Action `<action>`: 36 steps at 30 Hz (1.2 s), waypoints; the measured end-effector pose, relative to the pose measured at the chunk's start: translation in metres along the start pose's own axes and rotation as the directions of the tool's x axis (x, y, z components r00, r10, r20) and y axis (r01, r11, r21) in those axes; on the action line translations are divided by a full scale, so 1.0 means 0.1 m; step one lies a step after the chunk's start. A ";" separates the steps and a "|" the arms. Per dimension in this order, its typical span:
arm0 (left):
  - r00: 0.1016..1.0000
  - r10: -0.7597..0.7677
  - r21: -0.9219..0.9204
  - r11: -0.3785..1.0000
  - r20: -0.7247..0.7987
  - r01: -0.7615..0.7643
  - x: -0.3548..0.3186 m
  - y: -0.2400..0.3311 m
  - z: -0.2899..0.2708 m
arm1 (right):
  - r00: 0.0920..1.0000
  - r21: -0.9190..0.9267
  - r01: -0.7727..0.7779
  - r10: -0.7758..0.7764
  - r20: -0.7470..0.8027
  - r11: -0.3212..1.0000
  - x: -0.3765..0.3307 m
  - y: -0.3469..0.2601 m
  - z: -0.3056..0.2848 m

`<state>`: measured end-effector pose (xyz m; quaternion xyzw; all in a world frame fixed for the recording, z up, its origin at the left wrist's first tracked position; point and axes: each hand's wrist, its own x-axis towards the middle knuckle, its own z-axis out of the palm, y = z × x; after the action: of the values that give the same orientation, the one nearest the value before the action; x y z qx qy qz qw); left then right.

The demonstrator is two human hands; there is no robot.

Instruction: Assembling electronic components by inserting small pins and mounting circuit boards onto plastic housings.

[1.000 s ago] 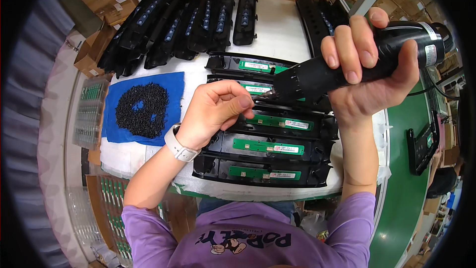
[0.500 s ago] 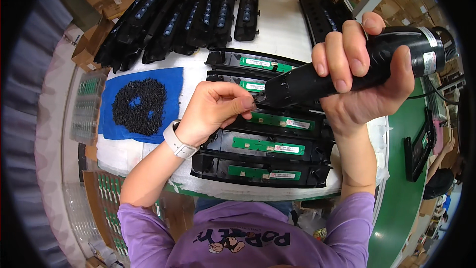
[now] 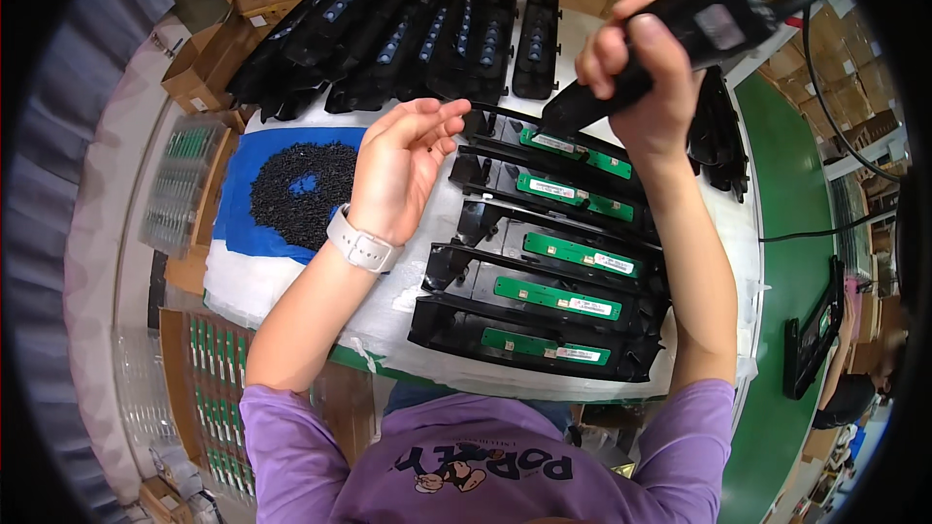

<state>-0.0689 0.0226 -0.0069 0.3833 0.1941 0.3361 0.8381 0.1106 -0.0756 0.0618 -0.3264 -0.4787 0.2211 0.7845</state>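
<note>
**Driver nose-down over far housing, left hand free of the tool**

Right hand (image 3: 655, 87) is wrapped round the driver (image 3: 714, 24), up over the far housing (image 3: 493, 126), likely so the nose can reach the board (image 3: 612, 163) steeply. Can't tell if the tip touches.

Driver long axis slants: nose toward near left and down, tail toward far right. Cord (image 3: 792, 0) leaves the tail, probably kept clear of the work that way.

Left hand (image 3: 403, 155) is half-curled just beside that housing's left end; can't see anything between the fingers. Tiny black screws (image 3: 282, 204) sit on blue cloth (image 3: 233, 223) at left, presumably for easy left-hand pickup.

Five housings lie in rows on the counter (image 3: 243, 277), long axes roughly left-right, right ends a bit nearer; boards face up, presumably for access.
</note>
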 end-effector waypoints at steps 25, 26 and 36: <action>0.987 -0.147 -0.085 0.985 0.062 0.152 0.00 -0.12 0.01 | 0.982 -0.357 -0.082 0.137 0.132 0.930 0.12 0.31 0.12; 0.987 -0.144 -0.082 0.985 0.064 0.149 0.01 -0.13 -0.01 | 0.979 -0.382 -0.064 0.132 0.154 0.922 0.10 0.30 0.14; 0.962 -0.200 -0.122 0.967 0.188 0.225 -0.10 -0.14 0.13 | 0.968 0.154 -0.067 0.027 0.249 0.986 -0.19 -0.20 0.11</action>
<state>-0.0629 0.0020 -0.0086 0.3272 0.1358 0.2222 0.9084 0.0931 -0.0990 0.0681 -0.2433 -0.5447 0.3166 0.7375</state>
